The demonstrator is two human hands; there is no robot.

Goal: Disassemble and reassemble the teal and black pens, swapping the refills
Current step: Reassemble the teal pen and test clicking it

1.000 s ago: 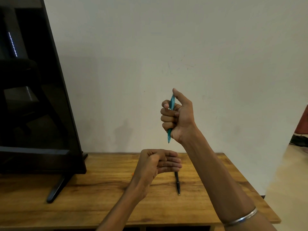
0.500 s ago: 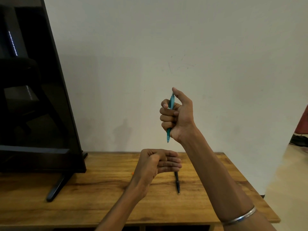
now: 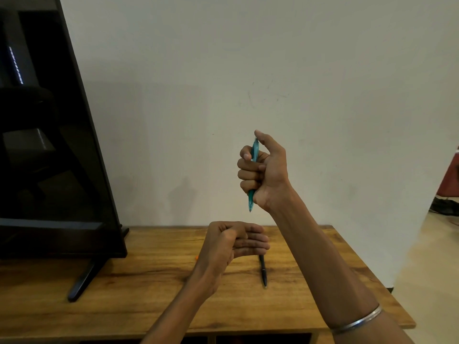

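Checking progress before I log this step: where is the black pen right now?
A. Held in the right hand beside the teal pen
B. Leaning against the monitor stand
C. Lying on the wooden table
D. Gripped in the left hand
C: the black pen lies flat on the wooden table, partly behind the left hand, while the right hand grips only the teal pen, raised above the table.

Occluded and cropped items

The right hand (image 3: 264,173) covers the teal pen (image 3: 253,170) mid-barrel; the left hand (image 3: 232,244) hides the black pen (image 3: 263,271) upper end; the frame edge crops the monitor (image 3: 49,145).
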